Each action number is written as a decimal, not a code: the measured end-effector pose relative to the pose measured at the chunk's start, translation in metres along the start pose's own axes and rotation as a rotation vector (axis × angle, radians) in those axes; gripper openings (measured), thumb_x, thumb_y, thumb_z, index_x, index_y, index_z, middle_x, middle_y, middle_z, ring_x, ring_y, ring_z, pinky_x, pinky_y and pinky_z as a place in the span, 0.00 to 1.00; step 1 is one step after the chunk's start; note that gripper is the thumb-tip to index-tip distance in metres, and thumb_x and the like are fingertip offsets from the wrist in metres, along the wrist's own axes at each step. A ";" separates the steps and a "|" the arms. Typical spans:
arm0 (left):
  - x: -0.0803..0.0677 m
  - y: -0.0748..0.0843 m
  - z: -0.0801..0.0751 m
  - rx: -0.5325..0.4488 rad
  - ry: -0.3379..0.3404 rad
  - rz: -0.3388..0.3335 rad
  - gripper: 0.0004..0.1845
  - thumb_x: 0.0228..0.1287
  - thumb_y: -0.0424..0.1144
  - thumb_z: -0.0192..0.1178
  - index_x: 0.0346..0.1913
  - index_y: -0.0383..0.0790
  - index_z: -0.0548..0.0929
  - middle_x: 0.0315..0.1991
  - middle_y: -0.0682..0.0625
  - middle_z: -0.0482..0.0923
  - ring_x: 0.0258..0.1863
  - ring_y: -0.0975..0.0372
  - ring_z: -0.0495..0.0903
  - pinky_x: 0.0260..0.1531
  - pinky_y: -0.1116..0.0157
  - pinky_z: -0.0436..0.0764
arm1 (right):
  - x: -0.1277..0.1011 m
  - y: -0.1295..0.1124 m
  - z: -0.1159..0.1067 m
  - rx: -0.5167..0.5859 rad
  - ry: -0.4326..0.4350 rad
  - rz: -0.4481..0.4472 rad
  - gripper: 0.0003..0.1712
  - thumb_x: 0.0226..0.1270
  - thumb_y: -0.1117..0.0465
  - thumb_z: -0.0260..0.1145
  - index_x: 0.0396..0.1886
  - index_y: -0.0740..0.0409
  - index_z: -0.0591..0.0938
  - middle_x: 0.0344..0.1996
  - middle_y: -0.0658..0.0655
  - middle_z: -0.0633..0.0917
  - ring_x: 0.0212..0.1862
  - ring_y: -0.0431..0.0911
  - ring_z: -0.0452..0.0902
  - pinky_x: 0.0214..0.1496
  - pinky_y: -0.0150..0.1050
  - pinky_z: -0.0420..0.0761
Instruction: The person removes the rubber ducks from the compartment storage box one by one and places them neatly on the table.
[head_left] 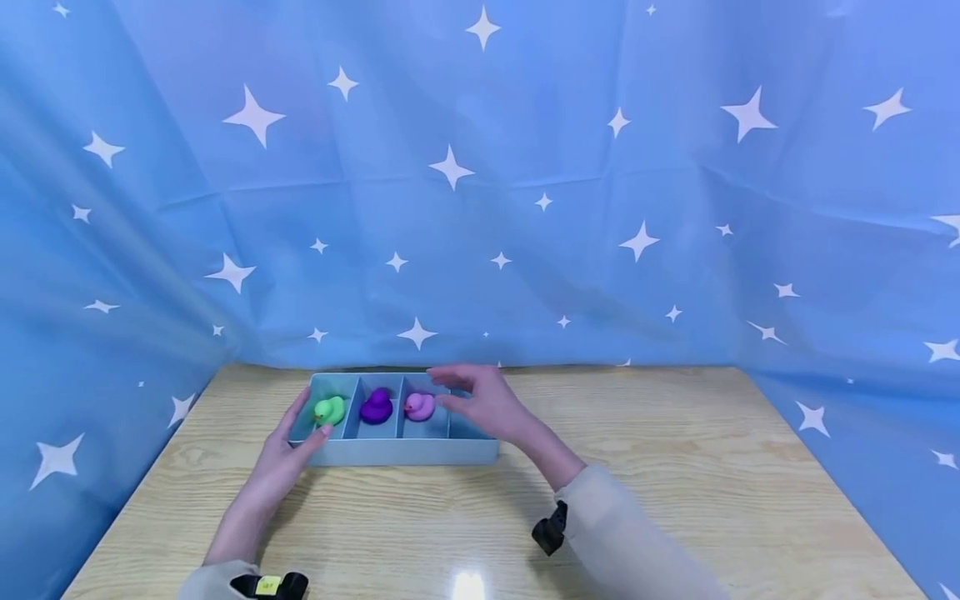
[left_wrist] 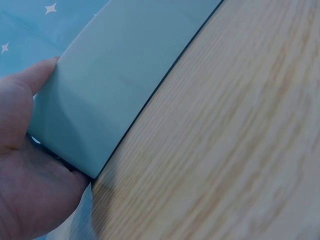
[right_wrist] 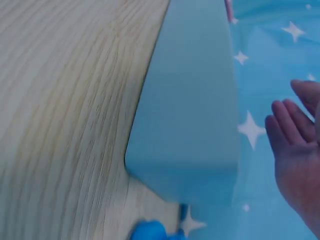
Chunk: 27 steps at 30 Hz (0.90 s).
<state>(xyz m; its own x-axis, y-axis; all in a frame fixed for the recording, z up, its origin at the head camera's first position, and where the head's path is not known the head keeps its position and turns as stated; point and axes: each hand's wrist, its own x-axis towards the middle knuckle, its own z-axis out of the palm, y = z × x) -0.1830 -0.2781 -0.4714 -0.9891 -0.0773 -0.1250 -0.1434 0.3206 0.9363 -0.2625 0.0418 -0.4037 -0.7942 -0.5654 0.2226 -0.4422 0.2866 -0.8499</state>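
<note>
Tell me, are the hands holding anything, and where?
The left hand holds the tray by its left end. The right hand hovers over it, open, holding nothing.

Three ducks [head_left: 376, 406] sit side by side in the tray [head_left: 405, 452].

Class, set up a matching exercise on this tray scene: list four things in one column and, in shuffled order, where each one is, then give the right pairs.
Things
1. green duck
2. dark purple duck
3. pink duck
4. left hand

Places
A. third compartment from the tray's left end
B. at the tray's left end, holding its corner
C. leftmost compartment
D. second compartment from the left

Pairs: 1-C, 2-D, 3-A, 4-B

The tray lies on the wooden table; the right hand hovers open over its right part, beside the pink duck.
</note>
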 end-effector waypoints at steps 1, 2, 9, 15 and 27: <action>0.000 0.000 0.000 0.002 -0.001 -0.001 0.47 0.77 0.52 0.58 0.84 0.62 0.36 0.83 0.41 0.30 0.80 0.39 0.30 0.72 0.32 0.40 | 0.004 0.000 0.004 -0.005 -0.007 0.008 0.23 0.72 0.68 0.68 0.66 0.62 0.81 0.60 0.61 0.84 0.63 0.54 0.79 0.64 0.52 0.78; 0.000 0.000 0.000 0.005 -0.001 -0.001 0.47 0.77 0.52 0.58 0.84 0.62 0.36 0.83 0.41 0.30 0.80 0.39 0.31 0.72 0.32 0.40 | 0.009 0.001 0.008 -0.010 -0.014 0.016 0.24 0.72 0.67 0.68 0.66 0.63 0.81 0.60 0.62 0.83 0.64 0.54 0.79 0.64 0.52 0.78; 0.000 0.001 0.000 -0.009 -0.002 -0.007 0.46 0.78 0.51 0.57 0.84 0.62 0.38 0.83 0.42 0.31 0.80 0.41 0.31 0.73 0.34 0.40 | 0.031 0.013 0.027 -0.083 -0.007 0.072 0.22 0.71 0.66 0.69 0.63 0.64 0.82 0.59 0.61 0.84 0.65 0.56 0.76 0.67 0.55 0.75; -0.001 0.002 -0.001 0.007 -0.002 -0.008 0.46 0.77 0.53 0.57 0.83 0.65 0.37 0.83 0.41 0.30 0.80 0.40 0.31 0.73 0.33 0.41 | 0.039 0.023 0.035 -0.154 -0.007 0.081 0.20 0.71 0.66 0.70 0.61 0.62 0.84 0.57 0.59 0.86 0.64 0.54 0.77 0.66 0.49 0.77; 0.002 0.000 0.000 0.001 -0.005 -0.034 0.47 0.77 0.54 0.57 0.83 0.66 0.34 0.83 0.44 0.27 0.80 0.41 0.28 0.72 0.31 0.39 | 0.039 0.027 0.046 -0.410 -0.036 0.012 0.19 0.71 0.65 0.70 0.61 0.60 0.85 0.57 0.58 0.86 0.62 0.52 0.80 0.64 0.46 0.78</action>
<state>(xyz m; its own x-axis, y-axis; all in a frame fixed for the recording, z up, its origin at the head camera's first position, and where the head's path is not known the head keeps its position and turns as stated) -0.1855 -0.2783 -0.4713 -0.9838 -0.0840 -0.1584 -0.1771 0.3190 0.9310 -0.2863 -0.0085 -0.4396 -0.7884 -0.5847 0.1912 -0.5684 0.5734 -0.5901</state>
